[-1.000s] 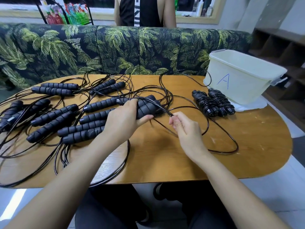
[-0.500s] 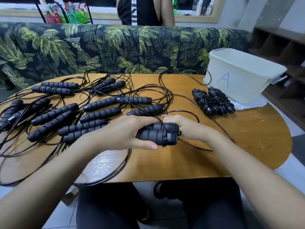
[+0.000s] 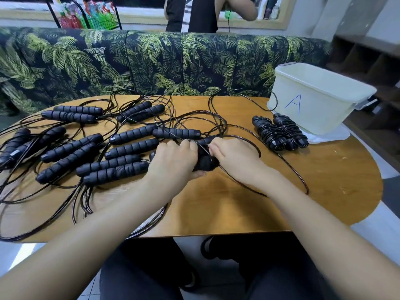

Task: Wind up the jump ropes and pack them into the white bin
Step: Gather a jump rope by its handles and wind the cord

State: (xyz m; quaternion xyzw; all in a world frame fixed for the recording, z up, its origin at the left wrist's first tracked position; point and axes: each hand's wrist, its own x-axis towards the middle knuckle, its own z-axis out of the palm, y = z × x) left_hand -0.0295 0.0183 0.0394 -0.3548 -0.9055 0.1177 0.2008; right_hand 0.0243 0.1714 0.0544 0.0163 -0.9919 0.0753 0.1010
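Head view, mid-desk (image 3: pixel 216 208): gripping paired handles (image 3: pixel 204 163) with left hand (image 3: pixel 175 161), pinching cord (image 3: pixel 292 171) with right hand (image 3: pixel 236 156), hands nearly touching. Hold cord taut; lay each turn snug beside the last. Then into white bin (image 3: pixel 313 105) at far right corner.

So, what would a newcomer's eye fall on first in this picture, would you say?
First, the tangle of black jump ropes sprawled over the left half of the wooden table. Then, at the centre, the left hand grips a pair of handles while the right hand pinches the cord beside them. On the right, two wound bundles lie beside the white bin marked with a blue A.
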